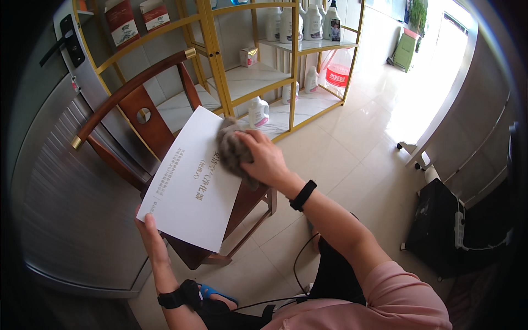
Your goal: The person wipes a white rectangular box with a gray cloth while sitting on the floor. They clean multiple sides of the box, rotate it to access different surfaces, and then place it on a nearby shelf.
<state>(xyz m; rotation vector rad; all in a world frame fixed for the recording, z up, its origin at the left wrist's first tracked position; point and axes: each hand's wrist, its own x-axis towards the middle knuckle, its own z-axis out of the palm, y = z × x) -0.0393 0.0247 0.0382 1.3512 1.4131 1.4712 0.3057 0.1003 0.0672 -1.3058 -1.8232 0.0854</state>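
A flat white cardboard box [189,181] with gold printing is tilted over the seat of a dark wooden chair [144,111]. My left hand [150,235] grips the box's lower left corner, thumb on its top face and the fingers hidden beneath. A fluffy grey-brown cloth [233,148] lies bunched against the upper right part of the box, covering some of the printing. My right hand [264,159] holds this cloth, fingers curled over it.
Behind the chair stands a gold-framed shelf unit [262,88] with white bottles [258,112] and red-and-white boxes [122,24]. A metal door [82,198] is on the left. To the right are a black case [437,231] and a wheeled panel. A black cable [295,264] runs near my legs.
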